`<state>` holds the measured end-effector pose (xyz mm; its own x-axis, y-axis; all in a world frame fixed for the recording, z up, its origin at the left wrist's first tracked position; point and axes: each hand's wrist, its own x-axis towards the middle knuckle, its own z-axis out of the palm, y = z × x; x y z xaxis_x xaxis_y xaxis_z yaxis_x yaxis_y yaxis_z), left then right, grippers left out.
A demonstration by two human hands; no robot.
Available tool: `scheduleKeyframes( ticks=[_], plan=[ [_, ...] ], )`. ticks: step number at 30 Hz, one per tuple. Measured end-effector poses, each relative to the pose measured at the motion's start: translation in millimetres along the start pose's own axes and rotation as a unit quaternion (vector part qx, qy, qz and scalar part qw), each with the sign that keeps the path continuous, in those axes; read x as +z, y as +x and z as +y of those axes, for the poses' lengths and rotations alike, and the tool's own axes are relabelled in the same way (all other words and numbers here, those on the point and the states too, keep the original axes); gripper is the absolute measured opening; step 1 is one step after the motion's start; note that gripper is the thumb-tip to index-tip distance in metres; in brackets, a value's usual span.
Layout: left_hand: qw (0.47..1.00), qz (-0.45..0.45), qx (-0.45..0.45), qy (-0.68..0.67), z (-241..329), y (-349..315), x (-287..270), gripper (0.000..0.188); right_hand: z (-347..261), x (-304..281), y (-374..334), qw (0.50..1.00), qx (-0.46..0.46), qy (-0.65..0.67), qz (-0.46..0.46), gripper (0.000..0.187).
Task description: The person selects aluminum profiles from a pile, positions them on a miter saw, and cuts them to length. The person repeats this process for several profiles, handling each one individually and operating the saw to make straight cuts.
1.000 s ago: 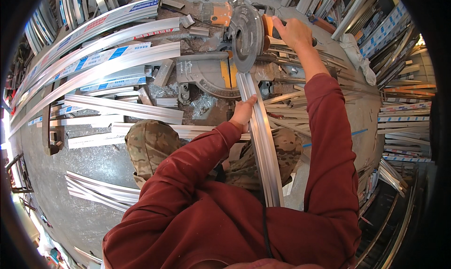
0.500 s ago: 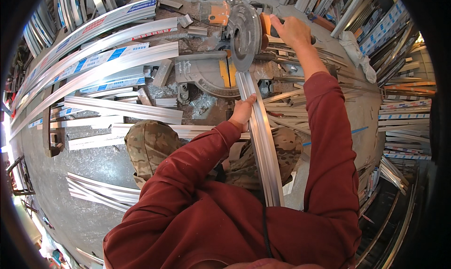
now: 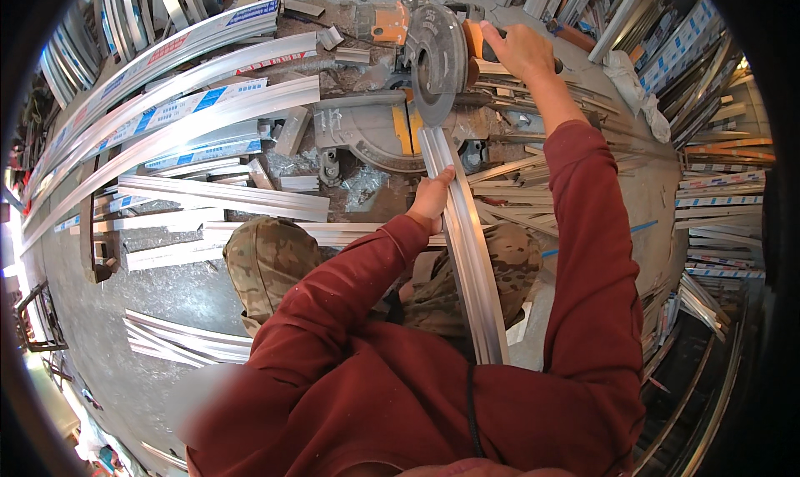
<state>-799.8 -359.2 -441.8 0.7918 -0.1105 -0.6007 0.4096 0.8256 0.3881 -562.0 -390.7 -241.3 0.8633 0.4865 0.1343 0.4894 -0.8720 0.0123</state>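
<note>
My left hand is wrapped round a long silvery metal profile, which runs from my lap up to the miter saw. Its far end lies on the saw's round grey base, near the yellow insert, under the blade guard. My right hand grips the orange and black handle of the miter saw. The saw head stands above the profile's far end. Whether the blade touches the metal is hidden by the guard.
Long metal profiles with printed film fan out to the left. Shorter profiles lie on the grey floor nearby. Thin strips are piled right of the saw, and stacked profiles line the far right. Offcuts and shavings surround the saw.
Both hands keep their holds on the profile and the saw handle. The whole view has shifted very slightly; the saw head looks nearly unmoved.
</note>
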Motion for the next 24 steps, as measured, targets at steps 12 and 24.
scheduleKeyframes(
  ticks=[12,24],
  plan=[
    [1.0,0.002,-0.015,0.004,5.3,2.0,-5.8,0.038,3.0,4.9,-2.2,1.0,-0.006,-0.001,0.009,0.076],
    [0.999,0.034,-0.007,0.015,18.3,0.3,-4.1,0.037,-0.6,2.5,-7.1,1.0,-0.01,0.003,0.018,0.073]
  ],
)
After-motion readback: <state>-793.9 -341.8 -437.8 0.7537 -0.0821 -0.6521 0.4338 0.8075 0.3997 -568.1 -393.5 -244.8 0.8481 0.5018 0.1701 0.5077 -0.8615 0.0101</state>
